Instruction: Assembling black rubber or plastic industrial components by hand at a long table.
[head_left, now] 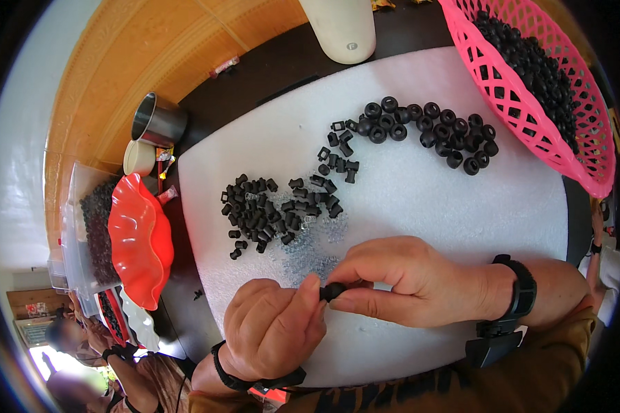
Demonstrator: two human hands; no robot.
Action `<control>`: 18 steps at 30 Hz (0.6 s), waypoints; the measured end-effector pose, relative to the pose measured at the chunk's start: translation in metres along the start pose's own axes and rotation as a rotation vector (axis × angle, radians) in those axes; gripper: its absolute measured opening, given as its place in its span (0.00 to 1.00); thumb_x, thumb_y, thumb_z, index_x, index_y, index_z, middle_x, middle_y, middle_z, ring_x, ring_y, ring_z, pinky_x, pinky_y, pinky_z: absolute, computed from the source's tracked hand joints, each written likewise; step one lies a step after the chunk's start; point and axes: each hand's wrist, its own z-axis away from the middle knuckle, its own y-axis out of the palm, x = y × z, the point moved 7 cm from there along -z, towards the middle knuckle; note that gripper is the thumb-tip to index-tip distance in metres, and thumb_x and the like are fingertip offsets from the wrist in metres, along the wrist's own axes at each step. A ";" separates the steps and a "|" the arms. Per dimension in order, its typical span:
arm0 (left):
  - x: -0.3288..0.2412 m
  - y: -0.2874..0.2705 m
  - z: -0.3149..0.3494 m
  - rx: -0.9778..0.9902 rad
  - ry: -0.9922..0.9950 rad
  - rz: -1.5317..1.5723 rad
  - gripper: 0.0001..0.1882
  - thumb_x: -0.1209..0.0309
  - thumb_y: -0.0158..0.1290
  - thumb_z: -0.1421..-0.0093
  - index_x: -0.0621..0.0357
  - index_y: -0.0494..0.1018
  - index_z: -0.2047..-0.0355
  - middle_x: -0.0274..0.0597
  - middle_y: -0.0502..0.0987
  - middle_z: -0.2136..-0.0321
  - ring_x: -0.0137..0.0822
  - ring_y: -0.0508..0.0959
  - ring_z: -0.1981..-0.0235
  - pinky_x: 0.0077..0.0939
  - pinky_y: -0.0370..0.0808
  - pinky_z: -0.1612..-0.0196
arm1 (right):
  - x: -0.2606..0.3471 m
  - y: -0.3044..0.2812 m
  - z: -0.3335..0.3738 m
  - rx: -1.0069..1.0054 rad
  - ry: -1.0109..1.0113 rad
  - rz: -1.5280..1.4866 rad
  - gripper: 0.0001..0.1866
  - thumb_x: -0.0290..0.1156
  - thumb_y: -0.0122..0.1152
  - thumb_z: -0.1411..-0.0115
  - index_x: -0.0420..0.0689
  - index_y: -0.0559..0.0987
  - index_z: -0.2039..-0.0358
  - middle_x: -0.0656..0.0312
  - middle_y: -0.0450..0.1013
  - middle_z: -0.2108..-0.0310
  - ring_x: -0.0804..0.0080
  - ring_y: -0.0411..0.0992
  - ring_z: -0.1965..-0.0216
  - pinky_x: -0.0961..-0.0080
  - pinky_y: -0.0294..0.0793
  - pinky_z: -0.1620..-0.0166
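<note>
The small black part (pixel 333 292) is up in front of you, just above the near portion of the white foam sheet (pixel 406 199), pinched between both your hands. Your left hand (pixel 272 327) grips its left end, thumb against curled fingers; your right hand (pixel 410 282) has thumb and forefinger closed narrowly on the rounder right end. Your fingertips hide much of it, so whether this is one piece or two meeting, I can't tell. The step in hand looks like close two-handed fingertip work; the next move calls for a firm, level pinch and both ends kept in line.

Just beyond your hands lie tiny clear bits (pixel 306 258), then a heap of black spool-shaped pieces (pixel 255 213). Farther right sit round black pieces with holes (pixel 448 131), near the pink lattice basket (pixel 603 191). A red wavy-edged bowl (pixel 141 241) stands left, off the sheet.
</note>
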 end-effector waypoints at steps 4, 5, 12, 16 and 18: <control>-0.001 -0.001 0.001 0.016 -0.016 -0.038 0.15 0.82 0.59 0.58 0.69 0.75 0.66 0.38 0.71 0.81 0.35 0.71 0.84 0.25 0.71 0.79 | 0.001 0.001 0.000 0.007 0.009 0.039 0.08 0.32 0.58 0.43 0.40 0.73 0.68 0.54 0.68 0.76 0.53 0.69 0.72 0.63 0.68 0.70; 0.000 -0.001 0.001 0.034 -0.034 -0.015 0.15 0.82 0.59 0.58 0.69 0.75 0.66 0.38 0.71 0.81 0.35 0.71 0.84 0.26 0.71 0.79 | 0.001 0.001 0.000 0.007 0.011 0.037 0.08 0.32 0.58 0.43 0.40 0.73 0.68 0.54 0.68 0.76 0.53 0.69 0.72 0.63 0.68 0.70; 0.000 0.003 0.003 0.085 -0.086 -0.029 0.15 0.81 0.59 0.58 0.70 0.74 0.66 0.38 0.70 0.81 0.36 0.71 0.84 0.26 0.70 0.80 | 0.005 0.002 0.001 -0.031 -0.067 0.165 0.07 0.29 0.58 0.44 0.40 0.71 0.70 0.54 0.67 0.77 0.52 0.68 0.73 0.60 0.66 0.70; 0.000 0.006 0.005 0.085 -0.079 -0.007 0.16 0.82 0.58 0.58 0.70 0.74 0.65 0.38 0.70 0.82 0.35 0.71 0.84 0.25 0.70 0.81 | 0.004 0.004 0.002 -0.021 -0.084 0.220 0.07 0.29 0.57 0.44 0.40 0.70 0.71 0.54 0.66 0.78 0.52 0.67 0.73 0.60 0.66 0.70; 0.000 0.008 0.005 0.096 -0.078 0.014 0.16 0.82 0.58 0.58 0.70 0.74 0.65 0.38 0.70 0.82 0.36 0.71 0.85 0.25 0.70 0.81 | 0.003 0.004 0.002 -0.025 -0.085 0.229 0.07 0.29 0.57 0.44 0.40 0.70 0.72 0.54 0.66 0.78 0.52 0.67 0.73 0.60 0.66 0.70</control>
